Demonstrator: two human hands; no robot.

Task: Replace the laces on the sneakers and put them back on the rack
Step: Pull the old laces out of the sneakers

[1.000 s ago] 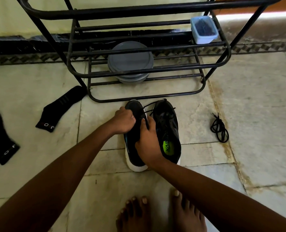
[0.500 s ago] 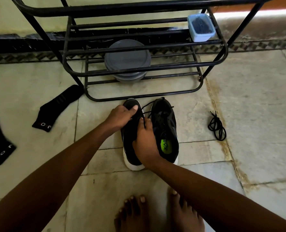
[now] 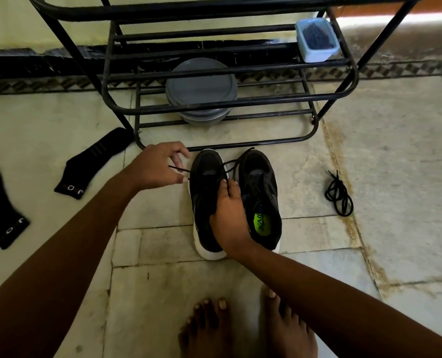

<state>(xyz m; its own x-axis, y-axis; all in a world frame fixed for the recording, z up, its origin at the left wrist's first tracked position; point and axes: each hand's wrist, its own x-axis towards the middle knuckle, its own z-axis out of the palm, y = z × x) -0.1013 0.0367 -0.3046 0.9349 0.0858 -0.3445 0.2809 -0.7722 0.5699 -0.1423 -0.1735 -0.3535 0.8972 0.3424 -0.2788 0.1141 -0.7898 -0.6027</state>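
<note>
Head view: the sneakers (image 3: 260,177) stand side by side just in front of the rack (image 3: 214,107). The left hand (image 3: 160,165) pinches a lace (image 3: 181,170) end. The right hand (image 3: 230,215) grips the same lace over the shoe. Lacing looks to be midway, and the next move calls for threading the next eyelet.

Rack (image 3: 253,144) bar close ahead of sneakers (image 3: 260,187), open floor (image 3: 382,177) right, loose lace (image 3: 339,196) there

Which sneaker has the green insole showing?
The sneaker nearer the loose lace bundle; the other sneaker's opening is hidden under the right hand.
</note>
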